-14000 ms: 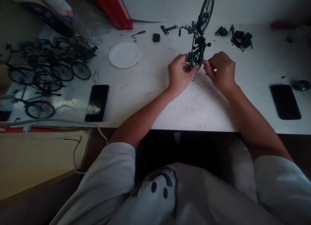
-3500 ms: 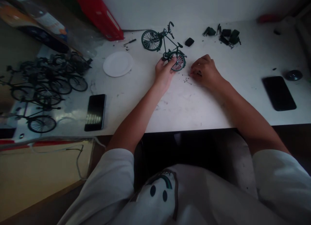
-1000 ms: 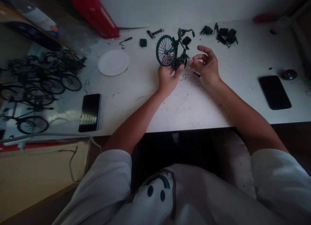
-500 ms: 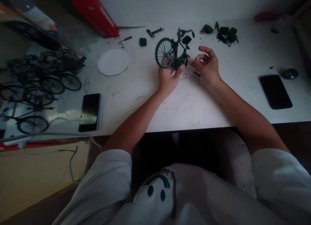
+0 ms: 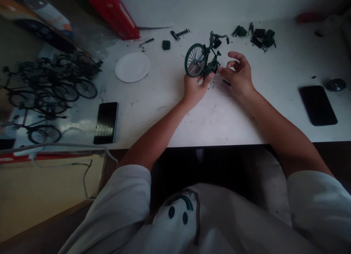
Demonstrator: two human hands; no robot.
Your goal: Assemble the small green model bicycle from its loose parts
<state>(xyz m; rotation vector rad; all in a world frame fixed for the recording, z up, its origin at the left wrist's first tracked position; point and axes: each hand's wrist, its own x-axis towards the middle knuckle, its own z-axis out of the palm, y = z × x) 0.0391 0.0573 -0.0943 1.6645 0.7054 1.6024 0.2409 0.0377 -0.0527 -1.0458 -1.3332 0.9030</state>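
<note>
A small green model bicycle [image 5: 195, 60] is held up off the white table, its large spoked wheel at the left and its handlebar at the top. My left hand [image 5: 195, 87] grips the frame from below, thumb along its lower part. At the bicycle's right end, my right hand [image 5: 240, 75] has thumb and index finger pinched together close to the small rear part, the other fingers curled and raised. Whatever lies between those fingertips is too small to make out. Tiny dark bits and a short black piece [image 5: 226, 82] lie on the table beneath the hands.
Many dark model bicycles [image 5: 45, 134] are heaped at the left, near a phone [image 5: 106, 122] and a white plate [image 5: 132, 67]. Green and black parts [image 5: 268, 37] lie at the back. A red box [image 5: 116, 16] stands back left; a black device [image 5: 318, 105] rests right.
The whole view has shifted, so things appear slightly farther right. My right fingertips are now a little closer to the bicycle's rear end. My left hand keeps its grip.
</note>
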